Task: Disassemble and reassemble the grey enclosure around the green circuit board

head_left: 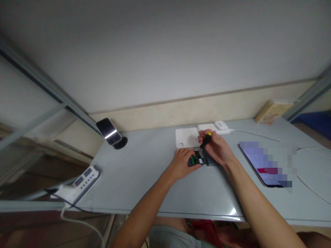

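Note:
My left hand (184, 162) is closed round the edge of a small dark electronic device (198, 159), steadying it on the table. A green circuit board shows inside the device. My right hand (217, 148) grips a screwdriver with a black and yellow handle (206, 140), tilted down toward the device. Its tip is too small to make out. A flat dark grey piece (212, 160) lies under my right hand, partly hidden. Behind the device is a white sheet (186, 136) with several tiny dark bits on it, perhaps screws.
A tablet or large phone (263, 165) lies at right. White cables (256, 132) run from a white power strip (227, 131) behind my right hand. A phone (108, 131) leans on a round stand (120, 143) at left, near another power strip (82, 184). A yellowish box (274, 112) stands at back right.

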`<state>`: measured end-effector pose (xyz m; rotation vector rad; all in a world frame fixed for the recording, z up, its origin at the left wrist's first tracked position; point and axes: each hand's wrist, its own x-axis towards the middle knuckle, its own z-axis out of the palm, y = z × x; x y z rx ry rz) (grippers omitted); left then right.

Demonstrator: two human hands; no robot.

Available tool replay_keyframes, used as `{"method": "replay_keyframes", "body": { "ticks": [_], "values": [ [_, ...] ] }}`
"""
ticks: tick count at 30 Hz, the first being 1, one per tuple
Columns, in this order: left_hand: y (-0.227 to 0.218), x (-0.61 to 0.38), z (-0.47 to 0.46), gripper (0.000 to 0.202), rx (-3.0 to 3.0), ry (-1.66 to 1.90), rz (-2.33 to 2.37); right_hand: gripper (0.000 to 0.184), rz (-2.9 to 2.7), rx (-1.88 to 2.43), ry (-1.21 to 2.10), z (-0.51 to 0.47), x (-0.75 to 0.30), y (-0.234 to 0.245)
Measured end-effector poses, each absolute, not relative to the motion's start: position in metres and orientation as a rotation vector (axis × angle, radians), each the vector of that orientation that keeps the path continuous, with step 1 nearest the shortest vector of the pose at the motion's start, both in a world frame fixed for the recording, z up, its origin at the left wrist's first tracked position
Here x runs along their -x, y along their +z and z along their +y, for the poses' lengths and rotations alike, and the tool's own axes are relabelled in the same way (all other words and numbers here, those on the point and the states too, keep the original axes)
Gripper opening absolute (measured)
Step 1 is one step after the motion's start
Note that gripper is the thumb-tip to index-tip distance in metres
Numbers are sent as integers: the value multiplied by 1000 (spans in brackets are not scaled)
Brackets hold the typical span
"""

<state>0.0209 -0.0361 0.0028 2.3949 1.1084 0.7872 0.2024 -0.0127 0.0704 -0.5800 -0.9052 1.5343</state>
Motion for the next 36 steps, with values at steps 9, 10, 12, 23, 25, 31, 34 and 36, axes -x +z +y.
{"method": "replay_keyframes", "body": {
  "ticks": [9, 10, 12, 23, 25, 31, 34, 36],
  "values": [
    [4, -21, -35, 36, -2402, 774, 1101, 44, -817, 553, 1542, -10, -197, 73],
    [4, -20, -35, 36, -2402, 775, 1096, 44, -812, 566, 1553, -10, -197, 74],
    [4, -20, -35, 35, -2396, 779, 1095, 42, -825, 584, 1538, -11, -199, 74],
    [8, -22, -36, 34, -2398, 736, 1122, 44, -908, 564, 1460, -15, -189, 72],
    [9, -22, -37, 33, -2402, 730, 1120, 39, -925, 601, 1471, -16, -191, 73],
    [10, -22, -37, 32, -2407, 705, 1129, 47, -958, 645, 1463, -18, -193, 71],
    [10, -22, -37, 31, -2409, 701, 1139, 46, -915, 610, 1399, -16, -190, 72],
    [9, -22, -37, 33, -2415, 710, 1150, 42, -889, 573, 1426, -15, -189, 73]
  ]
}}
